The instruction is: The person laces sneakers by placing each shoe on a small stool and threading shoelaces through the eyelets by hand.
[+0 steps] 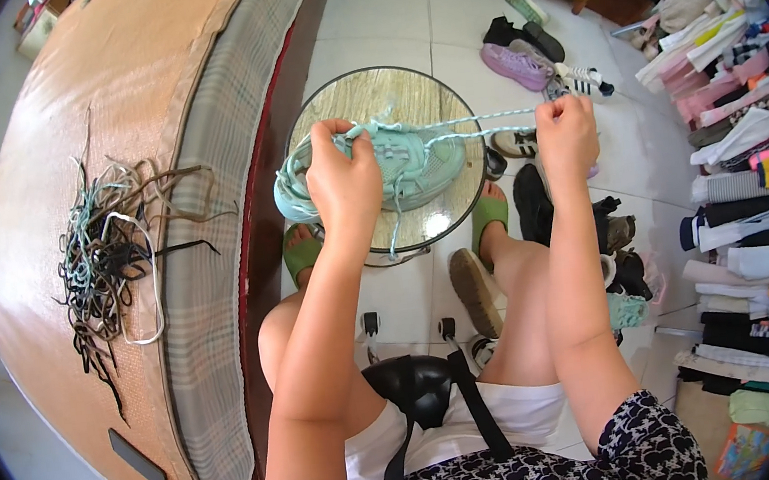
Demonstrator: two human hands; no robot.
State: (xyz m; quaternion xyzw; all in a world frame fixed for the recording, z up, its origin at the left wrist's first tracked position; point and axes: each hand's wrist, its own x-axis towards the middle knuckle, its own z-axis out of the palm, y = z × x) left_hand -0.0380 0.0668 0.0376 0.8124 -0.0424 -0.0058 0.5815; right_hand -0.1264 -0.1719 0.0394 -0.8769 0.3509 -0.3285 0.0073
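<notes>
A mint-green sneaker lies on a round wood-patterned table top, its toe to the right. My left hand is closed at the sneaker's ankle opening and tongue; what its fingertips pinch is partly hidden. Off to the right, my right hand is closed on a pale mint shoelace, drawn taut in two strands from the sneaker's eyelets. Another lace end hangs down over the sneaker's near side toward the table's edge.
At left, a bed with a woven mat holds a tangle of shoelaces and a dark flat phone-like object. Several shoes, among them a lilac sneaker, lie on the tiled floor. Folded clothes line the right side.
</notes>
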